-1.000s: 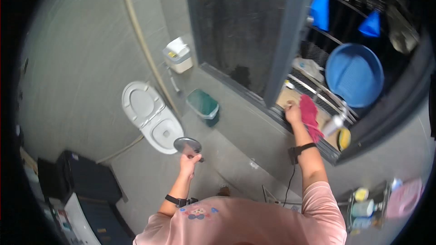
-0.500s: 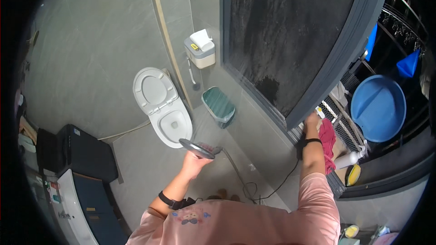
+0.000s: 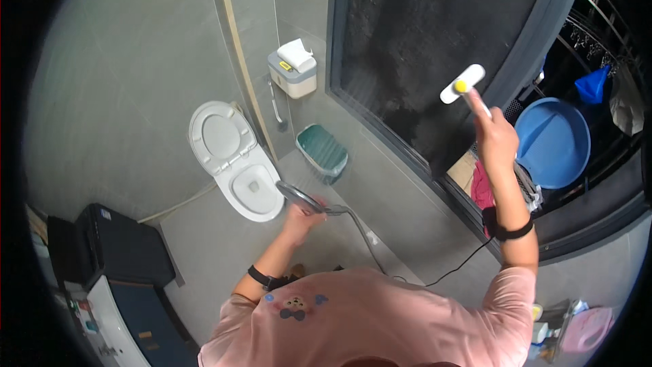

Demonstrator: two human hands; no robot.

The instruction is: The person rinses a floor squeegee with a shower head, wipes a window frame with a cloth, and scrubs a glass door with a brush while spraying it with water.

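Note:
My left hand [image 3: 299, 223] is closed around a round grey shower head [image 3: 301, 198], held tilted beside the toilet bowl, its hose trailing toward my body. In my right hand [image 3: 498, 141] is the handle of a white cleaning brush [image 3: 463, 84] with a yellow spot at the middle of its head. The brush head is in front of the dark, wet window pane [image 3: 401, 47]; whether it touches the glass I cannot tell. Faint streaks, like water spray, show between the shower head and the window.
A white toilet [image 3: 248, 180] with its lid up stands left of the shower head. Beyond it are a green bin [image 3: 322, 153] and a wall-mounted tissue box [image 3: 292, 76]. A blue basin [image 3: 553, 143] and a red cloth [image 3: 481, 187] lie by the window opening at right.
My right hand has risen from the window sill, bringing the white brush up before the pane. My left hand has shifted slightly right with the shower head.

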